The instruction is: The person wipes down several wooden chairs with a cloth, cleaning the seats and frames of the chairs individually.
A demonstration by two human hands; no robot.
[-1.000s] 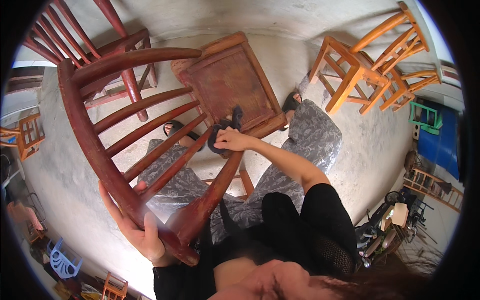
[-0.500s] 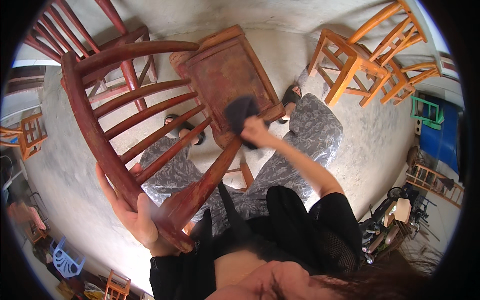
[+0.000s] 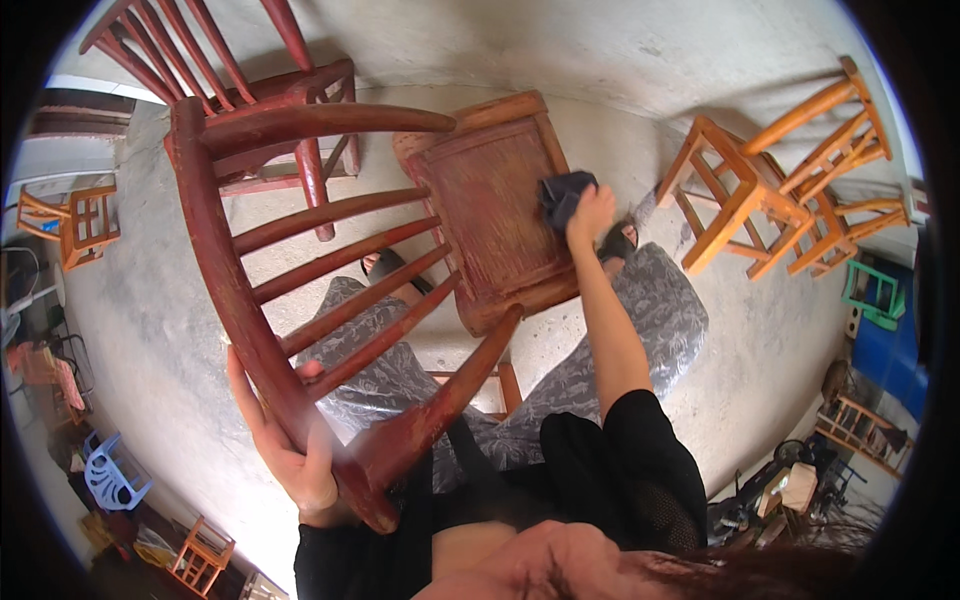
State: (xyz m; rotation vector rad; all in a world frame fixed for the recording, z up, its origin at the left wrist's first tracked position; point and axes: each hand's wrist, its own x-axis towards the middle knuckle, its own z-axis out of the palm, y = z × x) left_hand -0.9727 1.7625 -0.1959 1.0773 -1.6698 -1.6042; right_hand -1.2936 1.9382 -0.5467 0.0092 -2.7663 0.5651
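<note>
While the worn red slat-backed wooden chair (image 3: 445, 397) at frame centre-left is gripped by the curled left hand (image 3: 300, 465), the dark crumpled cloth (image 3: 560, 195) clutched in the closed right hand (image 3: 592, 212) is best pressed flat along the squarish seat (image 3: 500, 220).

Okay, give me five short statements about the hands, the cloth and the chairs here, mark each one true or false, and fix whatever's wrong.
1. The right hand holds a dark cloth. True.
2. Both hands are on the cloth. False: the left hand grips the back of the nearer red chair.
3. The cloth is at the right-hand side of that chair's seat. True.
4. The plastic chair at the lower left is bright red. False: the plastic chair is light blue.
5. A second red chair stands beyond the nearer one, toward the upper left. True.
</note>
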